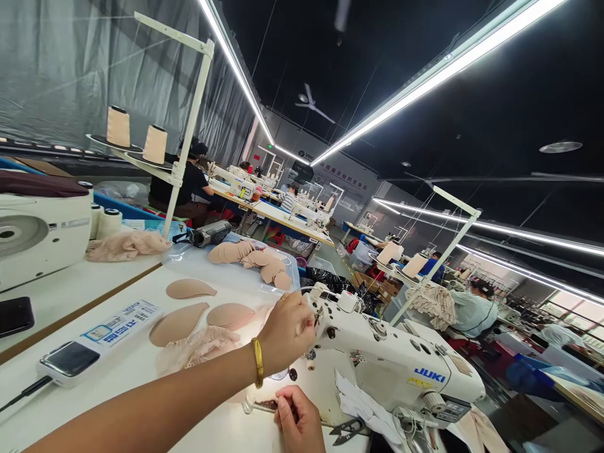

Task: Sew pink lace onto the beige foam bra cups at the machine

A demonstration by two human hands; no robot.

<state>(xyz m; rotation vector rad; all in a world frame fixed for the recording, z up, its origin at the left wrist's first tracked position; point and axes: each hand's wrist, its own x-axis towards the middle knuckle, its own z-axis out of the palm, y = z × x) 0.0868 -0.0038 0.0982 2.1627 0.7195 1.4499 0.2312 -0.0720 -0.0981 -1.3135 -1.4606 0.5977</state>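
My left hand (289, 330), with a gold bracelet (257, 363) at the wrist, is raised against the head end of a white JUKI sewing machine (401, 362). Its fingers are pinched together beside the thread guides; whatever they hold is too small to see. Lower down, near the needle area, my right hand (298, 416) has its fingers curled with thumb against forefinger, their contents hidden. Thread snips (348, 431) lie just right of that hand. Left of the machine, beige bra cups (179, 324) and a sheer ruffled beige fabric (201, 347) rest on the white table.
A white control box (99, 340) with a cable lies at left. More cut cups (268, 261) and a camcorder (211, 233) are at the back. Thread cones (155, 145) sit on a stand. White cloth (368, 406) lies under the machine arm. Other people work at machines beyond.
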